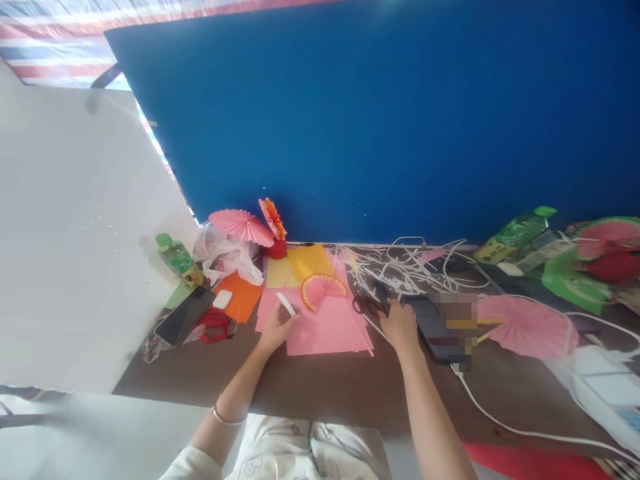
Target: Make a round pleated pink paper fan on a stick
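Observation:
My left hand (278, 328) is closed, with a narrow white strip (286, 305) pinched upright between thumb and fingers. It hovers over the left part of a stack of pink paper sheets (325, 337). Just ahead lies a pleated pink paper fan (324, 289) with a yellow and red scalloped edge. My right hand (400, 325) reaches to a dark object (383, 293) right of the stack, its fingers bent around the near end. Black scissor handles (364, 305) show beside those fingertips. Whether the dark object belongs to the scissors, I cannot tell.
Yellow sheets (307, 261) lie behind the fan. Tangled white cables (400, 267) spread along the blue partition (375, 120). At left are a phone (185, 315), orange paper (245, 298) and a green bottle (179, 260). A tablet (430, 327) and large pink fan (530, 325) are right.

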A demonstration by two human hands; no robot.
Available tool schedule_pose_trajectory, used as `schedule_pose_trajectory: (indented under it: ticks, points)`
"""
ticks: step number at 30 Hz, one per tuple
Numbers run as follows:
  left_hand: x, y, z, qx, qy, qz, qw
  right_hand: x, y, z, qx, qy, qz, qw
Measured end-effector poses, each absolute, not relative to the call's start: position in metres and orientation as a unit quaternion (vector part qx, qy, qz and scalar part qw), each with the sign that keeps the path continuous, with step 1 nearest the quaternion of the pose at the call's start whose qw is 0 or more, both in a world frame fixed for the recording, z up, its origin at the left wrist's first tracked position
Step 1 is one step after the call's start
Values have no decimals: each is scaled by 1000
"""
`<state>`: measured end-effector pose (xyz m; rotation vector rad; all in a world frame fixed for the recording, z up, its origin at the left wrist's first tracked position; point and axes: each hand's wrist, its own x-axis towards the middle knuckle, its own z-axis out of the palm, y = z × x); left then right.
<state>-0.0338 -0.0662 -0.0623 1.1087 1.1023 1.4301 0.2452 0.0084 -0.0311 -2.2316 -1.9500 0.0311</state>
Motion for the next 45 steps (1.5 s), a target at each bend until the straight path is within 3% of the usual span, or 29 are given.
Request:
schedule_pose_trajectory:
  ticks: [6,12,14,18,22,24,28,31,34,39,45]
  points:
    - [-42,-65,-70,429,414,581,555,250,7,-27,-756,-650,5,76]
    - [-54,-72,-59,431,522,514,527,265,0,-30,-750,-630,42,197]
    - [-57,-79,-50,478,551,479,488,268,-8,-35,-753,-594,73,273]
    - [-61,-99,-36,562,661,357,346,268,-35,-45,-705,-465,241,478]
    - [-71,-103,-30,482,846,227,19,264,-64,-47,-659,-423,325,530]
    - [-79,-94,-25,525,820,221,-47,261,-74,-45,-643,-399,362,544]
    - [-87,-67,-15,679,712,174,50,252,-89,-35,-551,-300,525,575]
    - [-80,-53,-14,721,664,155,128,242,-101,-30,-445,-249,683,523]
    - [-73,-46,-22,750,587,211,218,229,-115,-31,-351,-222,766,490]
    - [-80,-40,-36,716,523,372,273,218,-129,-33,-280,-232,800,477]
    - [-85,-45,-24,613,516,454,390,212,-132,-15,-307,-325,779,440]
